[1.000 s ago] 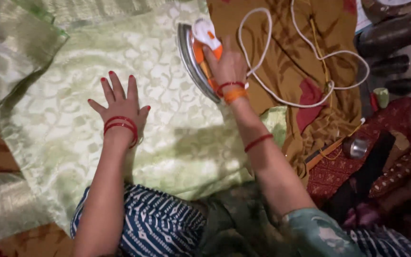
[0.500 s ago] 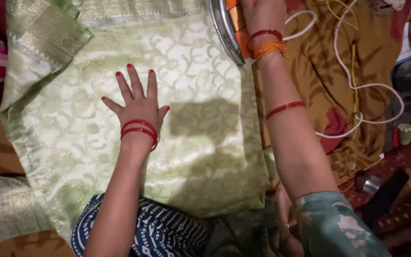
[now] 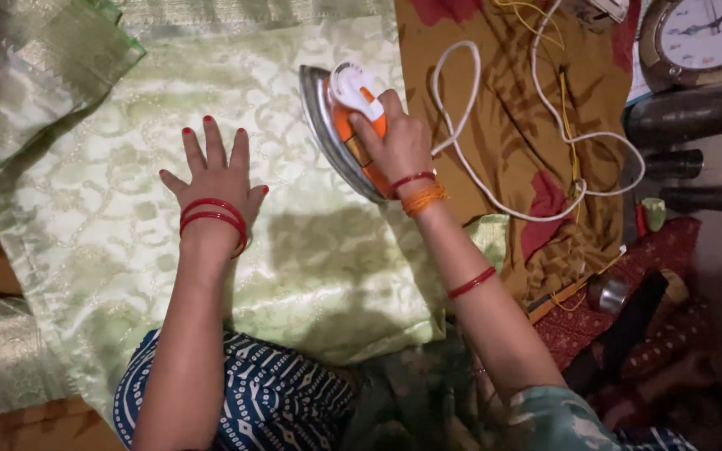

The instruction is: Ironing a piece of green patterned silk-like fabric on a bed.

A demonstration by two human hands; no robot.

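Note:
A pale green patterned cloth (image 3: pixel 110 250) lies spread flat in front of me. My left hand (image 3: pixel 215 179) rests palm down on it, fingers apart, with red bangles at the wrist. My right hand (image 3: pixel 399 146) grips the orange handle of a clothes iron (image 3: pixel 340 117), which is tilted on its edge at the cloth's right side, its shiny soleplate facing left. A white cord (image 3: pixel 495 192) runs from the iron in loops over the brown cloth to the right.
A brown and red cloth (image 3: pixel 495 100) lies right of the green one. Farther right are a round clock (image 3: pixel 699 38), dark metal cylinders (image 3: pixel 687 113) and a small steel cup (image 3: pixel 607 292). A folded green-gold fabric edge (image 3: pixel 52 58) sits at top left. My patterned lap (image 3: pixel 269 401) is below.
The iron and my right hand have come back down from the top edge of the view. My left hand stays flat on the cloth.

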